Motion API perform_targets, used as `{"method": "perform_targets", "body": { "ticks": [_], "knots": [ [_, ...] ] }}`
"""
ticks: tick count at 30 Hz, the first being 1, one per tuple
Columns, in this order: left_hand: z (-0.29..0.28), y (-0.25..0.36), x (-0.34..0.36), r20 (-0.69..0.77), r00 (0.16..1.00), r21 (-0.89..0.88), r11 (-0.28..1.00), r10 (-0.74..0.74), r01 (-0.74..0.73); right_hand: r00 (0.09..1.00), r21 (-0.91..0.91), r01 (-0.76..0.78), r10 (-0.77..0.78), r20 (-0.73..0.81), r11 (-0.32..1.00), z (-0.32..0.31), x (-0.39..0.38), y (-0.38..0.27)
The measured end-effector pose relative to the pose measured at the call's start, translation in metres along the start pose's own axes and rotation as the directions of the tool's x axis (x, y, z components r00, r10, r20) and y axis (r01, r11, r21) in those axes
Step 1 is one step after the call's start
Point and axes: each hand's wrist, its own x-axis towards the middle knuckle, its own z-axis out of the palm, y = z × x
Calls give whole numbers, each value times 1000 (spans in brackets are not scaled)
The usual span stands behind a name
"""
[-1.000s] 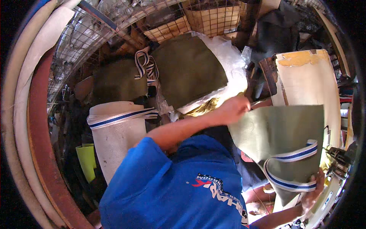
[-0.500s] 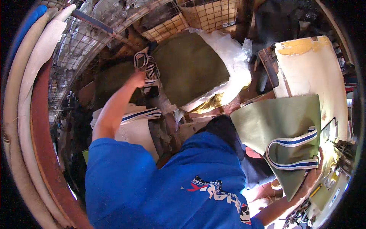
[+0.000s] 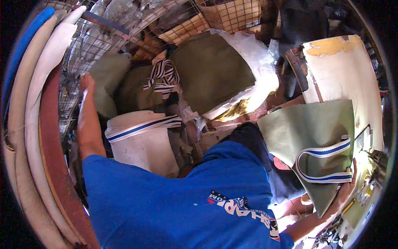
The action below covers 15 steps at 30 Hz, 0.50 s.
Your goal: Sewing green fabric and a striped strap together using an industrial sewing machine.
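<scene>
My left hand [image 3: 87, 83] is at the far left, closed at the outer edge of an olive-green sheet [image 3: 105, 76] that is lifted and curves up by the wire mesh. Right of it, a bundle of striped webbing straps [image 3: 166, 76] lies on a darker green sheet [image 3: 137, 89]. At the right, my right hand [image 3: 349, 182] grips the edge of a light green panel [image 3: 306, 124], its fingers partly hidden behind it. A blue-and-white striped strap [image 3: 302, 164] forms a loop on that panel.
A stack of dark green pieces [image 3: 211, 74] rests on clear plastic wrap [image 3: 265, 79] ahead. A white piece with a striped strap [image 3: 143, 143] lies before me. Rolls of material [image 3: 37, 112] stand along the left edge, and a worn cream panel [image 3: 342, 74] stands at the right.
My left hand has left the strap bundle and moved left to the green sheet's edge, which is now raised. The right hand still holds its panel.
</scene>
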Motion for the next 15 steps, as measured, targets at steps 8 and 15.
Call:
{"method": "perform_targets", "body": {
  "ticks": [8,15],
  "knots": [
    [-93,113,-110,3,853,212,833,522,-510,998,47,-41,43,-36,998,0,0,2],
    [-17,169,-191,723,-56,-407,360,688,-839,1000,-11,-27,27,-14,1000,2,-2,-2]
  ]
}}
